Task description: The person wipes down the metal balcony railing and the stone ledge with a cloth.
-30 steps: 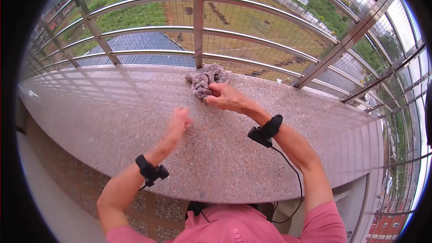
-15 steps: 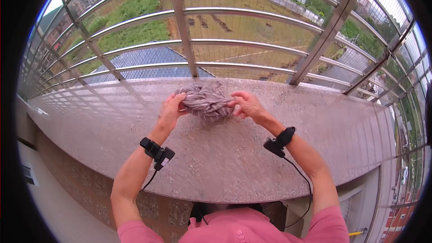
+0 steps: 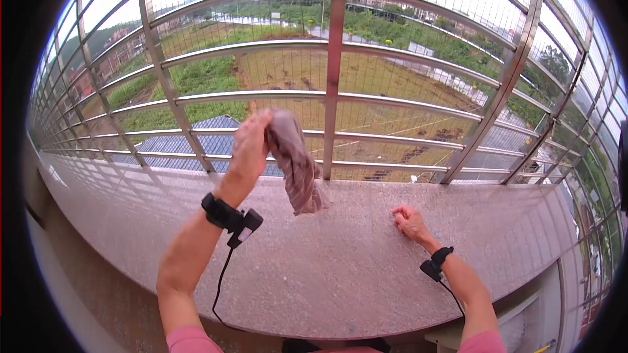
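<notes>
A brownish-mauve striped cloth (image 3: 296, 162) hangs from my left hand (image 3: 252, 144), which is raised in front of the railing with its fingers closed round the top of the fabric. The cloth's lower end dangles just above the stone ledge, or brushes it; I cannot tell which. My right hand (image 3: 412, 223) is low over the ledge on the right, apart from the cloth. Its fingers are curled in, and nothing shows in them.
The speckled stone ledge (image 3: 327, 274) spans the space before me. Metal railing bars (image 3: 333, 78) with wire mesh rise along its far edge. Each wrist wears a black strap with a small device and cable (image 3: 224, 281). Fields lie beyond the railing.
The bunched cloth was between both hands on the ledge. My left hand has lifted it, and it now hangs lengthwise. My right hand has let go and moved right. The view has tilted up.
</notes>
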Tool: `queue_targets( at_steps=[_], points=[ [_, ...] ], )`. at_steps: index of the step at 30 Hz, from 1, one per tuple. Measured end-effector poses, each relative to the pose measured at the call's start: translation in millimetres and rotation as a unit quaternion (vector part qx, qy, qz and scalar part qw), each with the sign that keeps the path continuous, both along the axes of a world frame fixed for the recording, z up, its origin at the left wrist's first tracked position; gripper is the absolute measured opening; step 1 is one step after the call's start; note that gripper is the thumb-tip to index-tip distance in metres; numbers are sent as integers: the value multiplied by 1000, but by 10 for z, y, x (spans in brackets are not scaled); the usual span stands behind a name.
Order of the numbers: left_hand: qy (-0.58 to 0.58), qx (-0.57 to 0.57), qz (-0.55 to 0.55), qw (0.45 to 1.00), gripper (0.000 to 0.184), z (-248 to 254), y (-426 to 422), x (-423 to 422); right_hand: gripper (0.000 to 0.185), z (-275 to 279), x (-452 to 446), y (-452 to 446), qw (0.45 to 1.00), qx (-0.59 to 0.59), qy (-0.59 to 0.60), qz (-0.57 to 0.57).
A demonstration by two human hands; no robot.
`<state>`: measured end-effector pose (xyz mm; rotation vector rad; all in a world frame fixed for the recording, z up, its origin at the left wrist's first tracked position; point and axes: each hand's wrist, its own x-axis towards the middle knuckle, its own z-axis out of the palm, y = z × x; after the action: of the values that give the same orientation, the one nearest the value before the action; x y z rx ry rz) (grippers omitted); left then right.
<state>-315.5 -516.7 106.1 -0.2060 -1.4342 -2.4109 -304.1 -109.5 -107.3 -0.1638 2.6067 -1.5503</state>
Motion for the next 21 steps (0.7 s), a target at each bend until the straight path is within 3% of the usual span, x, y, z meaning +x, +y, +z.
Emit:
queue_targets(
  at_steps=[1, 2, 4, 8, 9, 10, 11, 14, 17, 18, 21],
  points=[
    [142, -83, 10, 986, 14, 180, -75, -39, 22, -8, -1, -13, 1000, -14, -18, -8],
    [86, 5, 0, 996, 15, 617, 11, 55, 22, -7, 1, -28, 1000, -14, -12, -10],
    [177, -35, -40, 983, 19, 1126, -4, 1, 21, -5, 12, -31, 1000, 5, -14, -25],
    [301, -61, 85, 948, 21, 1935, 145, -401, 18, 68, 76, -71, 999, 0, -3, -37],
    [287, -131, 219, 923, 22, 2130, 215, -494, 18, 78, 89, -71, 999, 1, -6, -36],
    [332, -240, 296, 863, 30, 2253, 273, -556, 17, 86, 96, -67, 999, 1, -8, -33],
    [369, -343, 369, 781, 39, 2350, 329, -615, 17, 99, 91, -62, 999, -1, -5, -34],
    [316, -448, 393, 738, 58, 2346, 502, -1057, 18, 37, 102, -51, 999, -4, -8, -41],
    [349, -504, 367, 700, 47, 2163, 517, -1100, 17, -96, 78, -51, 998, 3, 49, -49],
    [421, -500, 372, 659, 71, 2103, 473, -1073, 16, -109, 78, -53, 996, 2, 60, -60],
    [387, -528, 316, 687, 58, 2061, 353, -1009, 15, -130, 89, -51, 994, 20, 83, -67]
  ],
)
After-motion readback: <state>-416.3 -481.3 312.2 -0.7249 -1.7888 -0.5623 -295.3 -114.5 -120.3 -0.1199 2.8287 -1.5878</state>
